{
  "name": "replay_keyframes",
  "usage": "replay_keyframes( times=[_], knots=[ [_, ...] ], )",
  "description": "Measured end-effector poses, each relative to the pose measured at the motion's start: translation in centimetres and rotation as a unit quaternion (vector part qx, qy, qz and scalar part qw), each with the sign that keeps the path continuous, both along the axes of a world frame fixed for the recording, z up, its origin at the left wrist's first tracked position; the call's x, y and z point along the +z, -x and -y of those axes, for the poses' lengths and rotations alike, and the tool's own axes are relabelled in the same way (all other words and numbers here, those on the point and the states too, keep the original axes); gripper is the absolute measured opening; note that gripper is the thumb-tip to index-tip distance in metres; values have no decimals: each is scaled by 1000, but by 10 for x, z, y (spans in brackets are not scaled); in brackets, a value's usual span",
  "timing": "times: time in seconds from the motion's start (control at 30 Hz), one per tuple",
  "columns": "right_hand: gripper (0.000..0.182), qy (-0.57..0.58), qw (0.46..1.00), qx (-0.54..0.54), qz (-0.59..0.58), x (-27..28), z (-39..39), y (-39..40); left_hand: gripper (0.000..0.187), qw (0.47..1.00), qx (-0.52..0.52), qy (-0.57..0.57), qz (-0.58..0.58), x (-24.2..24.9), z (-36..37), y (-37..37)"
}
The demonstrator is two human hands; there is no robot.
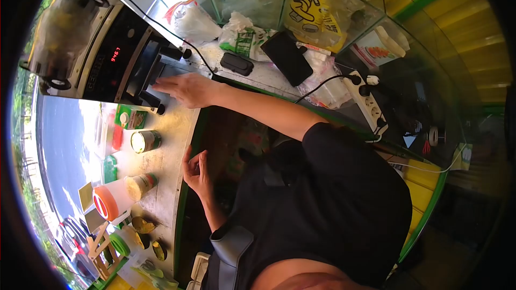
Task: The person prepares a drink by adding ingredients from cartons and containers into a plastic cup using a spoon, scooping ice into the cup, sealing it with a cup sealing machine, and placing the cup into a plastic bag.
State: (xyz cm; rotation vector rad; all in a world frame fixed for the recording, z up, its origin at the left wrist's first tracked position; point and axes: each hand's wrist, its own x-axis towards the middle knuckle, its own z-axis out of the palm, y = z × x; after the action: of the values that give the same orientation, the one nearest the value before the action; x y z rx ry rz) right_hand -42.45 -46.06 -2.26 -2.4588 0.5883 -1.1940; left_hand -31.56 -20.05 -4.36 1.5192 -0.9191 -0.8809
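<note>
My right hand [185,89] reaches out to a cup sealing machine [102,67] with a red digital display. Its fingers are stretched out flat at the machine's front opening, touching or almost touching the tray part [148,75]. No object shows in that hand. My left hand [198,173] hovers at the counter's near edge, fingers apart and bent a little, holding nothing. An opened can [145,141] is the closest container to it on the counter. Whether a cup sits inside the machine is hidden.
On the counter [172,145] stand a powder-filled tub [141,186], an orange-lidded jar [107,202] and small bowls. To the right lie a black phone-like device [287,58], a small black case [236,64], plastic bags [242,37] and a power strip [366,102]. A black cable [177,35] crosses behind.
</note>
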Motion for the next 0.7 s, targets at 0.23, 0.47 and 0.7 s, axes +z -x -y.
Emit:
replay_keyframes(
  times=[0.23, 0.47, 0.7],
  knots=[
    [30, -64, 940, -335, 17, 13, -54, 237, 46, 999, -42, -12, 11, 12, 47, 34],
    [20, -208, 905, -340, -151, -19, -67, 358, 46, 978, -206, -4, 32, 23, 99, 85],
    [29, -166, 882, -378, -225, -29, -62, 363, 43, 963, -266, 10, 46, 22, 98, 110]
  ],
)
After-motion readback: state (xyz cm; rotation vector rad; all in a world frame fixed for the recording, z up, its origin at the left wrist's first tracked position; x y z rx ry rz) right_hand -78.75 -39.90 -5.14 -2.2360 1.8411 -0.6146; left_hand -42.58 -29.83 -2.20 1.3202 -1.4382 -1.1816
